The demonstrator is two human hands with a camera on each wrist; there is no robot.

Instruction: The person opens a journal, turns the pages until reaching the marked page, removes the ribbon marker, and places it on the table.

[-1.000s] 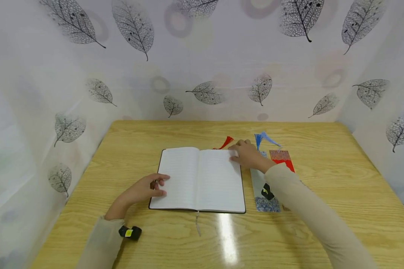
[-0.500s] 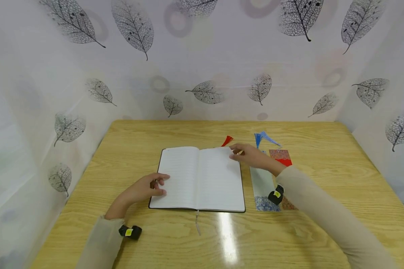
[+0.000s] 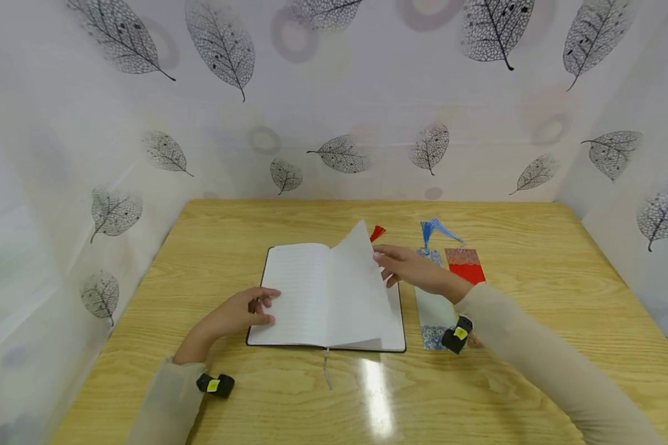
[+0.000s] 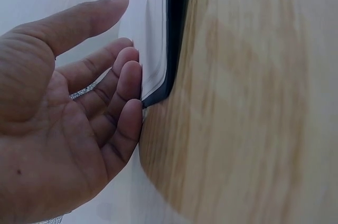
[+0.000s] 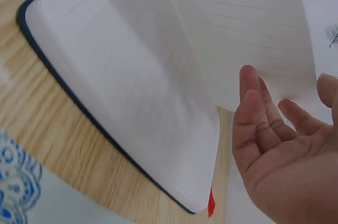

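Note:
An open lined notebook (image 3: pixel 299 290) with a dark cover lies on the wooden table. Its right-hand page (image 3: pixel 356 290) is lifted and bends toward the spine, its top corner raised. My right hand (image 3: pixel 414 270) is at that page's outer edge. In the right wrist view its fingers (image 5: pixel 248 113) are spread against the underside of the page, with the thumb apart near the edge. My left hand (image 3: pixel 236 315) rests at the left edge of the notebook, fingers loosely bent and thumb apart. A grey ribbon (image 3: pixel 327 371) hangs from the notebook's bottom.
Right of the notebook lie a blue-and-white patterned bookmark (image 3: pixel 434 303) and a red patterned bookmark (image 3: pixel 466 272), partly under the right forearm. Blue tassels (image 3: pixel 426 233) extend above them. A red tassel (image 3: pixel 377 233) lies behind the notebook's top edge. Leaf-patterned cloth surrounds the table.
The right hand has shifted left from the page's top right corner, and the page has risen and bent toward the spine. The left hand has stayed in place.

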